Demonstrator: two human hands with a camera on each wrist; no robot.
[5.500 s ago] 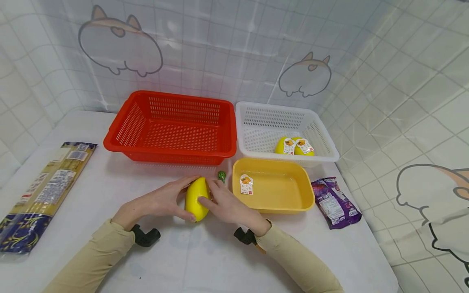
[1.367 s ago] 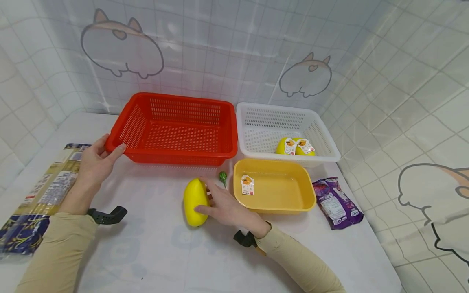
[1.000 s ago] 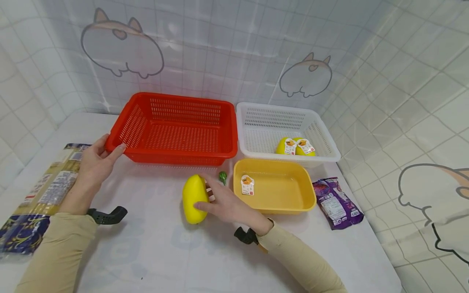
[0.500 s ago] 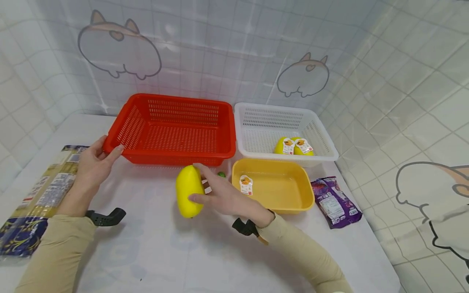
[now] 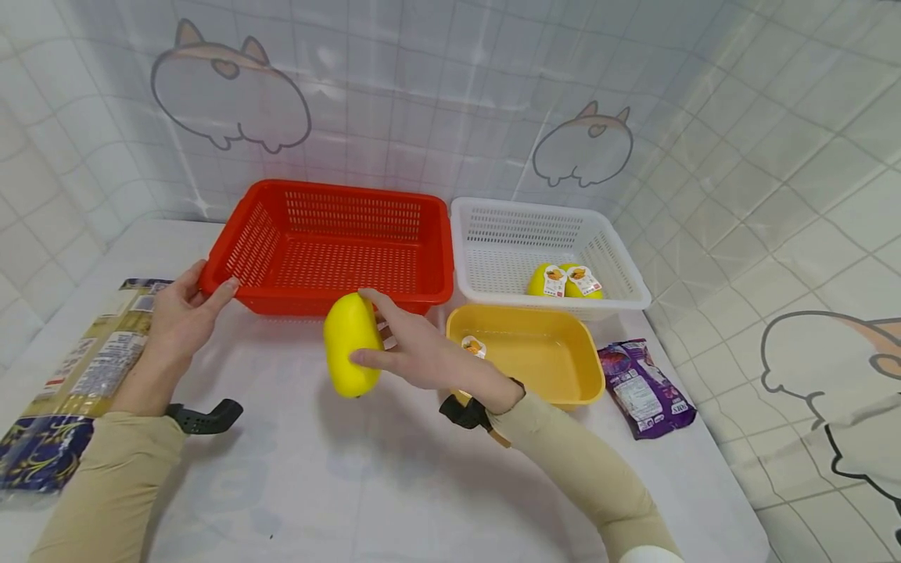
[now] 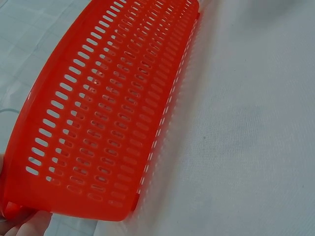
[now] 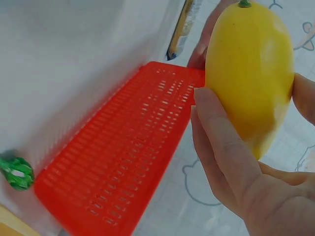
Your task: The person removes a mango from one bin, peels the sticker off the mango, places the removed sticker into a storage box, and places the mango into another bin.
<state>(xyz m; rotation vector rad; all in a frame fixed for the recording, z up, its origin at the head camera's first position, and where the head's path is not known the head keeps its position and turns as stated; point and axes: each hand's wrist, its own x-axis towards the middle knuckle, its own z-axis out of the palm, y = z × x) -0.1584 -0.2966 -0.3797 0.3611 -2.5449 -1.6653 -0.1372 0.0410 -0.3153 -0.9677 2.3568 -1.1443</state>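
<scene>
White table (image 5: 394, 485): right hand (image 5: 422, 363) grips yellow mango (image 5: 349, 356) off surface; left hand (image 5: 184, 309) clasps red basket (image 5: 338, 250) corner.

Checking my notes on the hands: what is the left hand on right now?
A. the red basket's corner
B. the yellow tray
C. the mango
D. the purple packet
A: the left hand grips the near left corner of the red basket.

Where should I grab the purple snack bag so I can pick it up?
Pinch the purple snack bag across its two long edges, coming straight down from above. It lies flat on the table, long and narrow, apart from the yellow tub.
</scene>
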